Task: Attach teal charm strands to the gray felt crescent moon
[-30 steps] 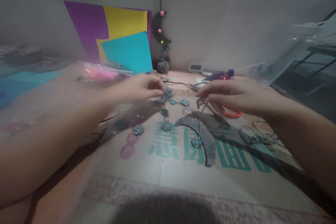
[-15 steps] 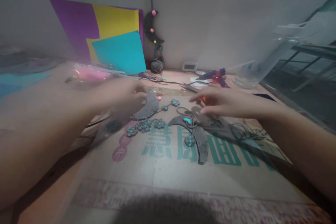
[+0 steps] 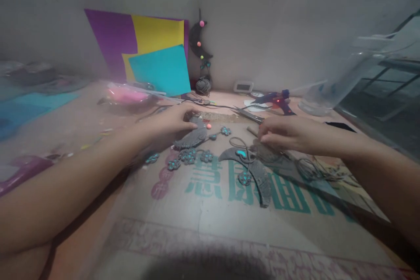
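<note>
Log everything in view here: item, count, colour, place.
Printed board: one, pale and teal, foreground
Textured crescents: two, grey, mid-frame
Flower ornaments: at least six, grey-turquoise, around crescents
Wall-hung crescent: one, dark, back centre
Yarn ball: one, grey, beneath that
Flat sheets: at least three, purple, yellow, turquoise, back left
Plastic-wrapped bundle: one, pink, left
Screened device: one, white, back
Glue gun: one, blue, back right
Metal-bladed scissors: one, silver, centre-right
Cord coil: one, grey, right
Translucent container: one, colourless, right
Blurred items: several, blue, magenta, left
Left hand: one, bare, at left crescent
Right hand: one, bare, beside scissors
</note>
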Motion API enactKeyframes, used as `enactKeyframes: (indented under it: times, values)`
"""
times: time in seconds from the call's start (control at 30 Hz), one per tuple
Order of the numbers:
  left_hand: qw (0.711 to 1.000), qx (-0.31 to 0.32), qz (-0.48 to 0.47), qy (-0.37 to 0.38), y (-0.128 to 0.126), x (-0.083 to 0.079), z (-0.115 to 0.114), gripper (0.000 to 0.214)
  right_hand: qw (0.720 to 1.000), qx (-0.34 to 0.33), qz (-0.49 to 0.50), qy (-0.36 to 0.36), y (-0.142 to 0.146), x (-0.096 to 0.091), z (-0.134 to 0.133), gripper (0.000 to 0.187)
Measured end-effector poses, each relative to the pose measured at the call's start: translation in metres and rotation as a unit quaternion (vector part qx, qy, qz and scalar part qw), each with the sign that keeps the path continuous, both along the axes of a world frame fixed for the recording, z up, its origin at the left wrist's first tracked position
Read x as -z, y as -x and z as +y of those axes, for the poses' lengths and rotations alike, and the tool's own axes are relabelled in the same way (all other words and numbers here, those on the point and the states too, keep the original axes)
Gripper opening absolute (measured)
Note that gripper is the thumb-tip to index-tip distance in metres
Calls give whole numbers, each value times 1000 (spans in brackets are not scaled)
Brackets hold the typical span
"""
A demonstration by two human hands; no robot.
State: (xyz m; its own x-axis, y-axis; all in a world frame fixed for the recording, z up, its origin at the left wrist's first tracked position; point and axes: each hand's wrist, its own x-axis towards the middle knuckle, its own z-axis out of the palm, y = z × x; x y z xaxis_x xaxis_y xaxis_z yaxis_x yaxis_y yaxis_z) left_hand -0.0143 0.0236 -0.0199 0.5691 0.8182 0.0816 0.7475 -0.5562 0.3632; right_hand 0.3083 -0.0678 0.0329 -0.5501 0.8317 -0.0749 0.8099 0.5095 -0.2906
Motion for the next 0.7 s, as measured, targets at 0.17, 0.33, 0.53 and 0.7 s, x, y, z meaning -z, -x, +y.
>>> enactKeyframes:
  times: [0.17,0.33,0.53,0.7]
  values:
    - [997,-74,16,14,9,-5,2,40,996,65,22,-53,11,-9,-3,37]
    - [982,-91,-158,55,15,-43,-9,33,984,98,89,-116,25,-10,-5,33]
    - [943,-72,-320,-65,11,-96,-37,21,986,23,144,-85,57,-7,29,36]
    - [923,-41,-350,-154,19,-131,-54,26,996,-49,70,-28,88,20,74,42]
